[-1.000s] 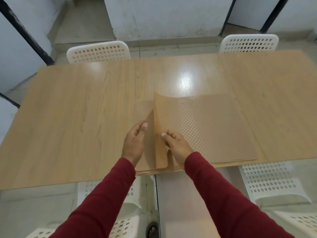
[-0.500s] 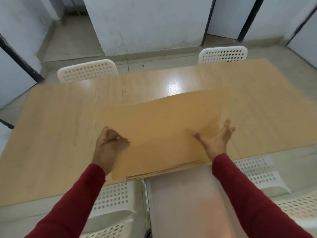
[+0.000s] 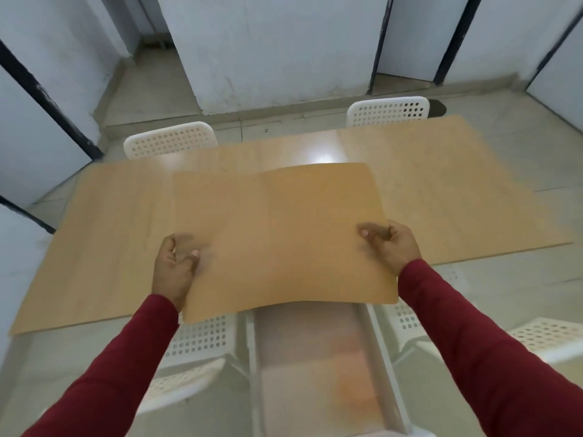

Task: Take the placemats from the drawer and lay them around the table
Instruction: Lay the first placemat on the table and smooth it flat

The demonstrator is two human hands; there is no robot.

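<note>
One head-worn camera looks forward and down, close over the table (image 3: 104, 247).

Worktop (image 3: 110, 241): a long rectangular top of light wood grain, running left to right across the view.
Surface: glossy, with a bright patch of reflected light near the middle of the far edge.
Seams: faint lines cross it front to back, dividing it into panels.
On the worktop: nothing can be made out on the visible parts; the centre is hidden behind a held sheet.
Sharpness: slightly blurred.
</note>
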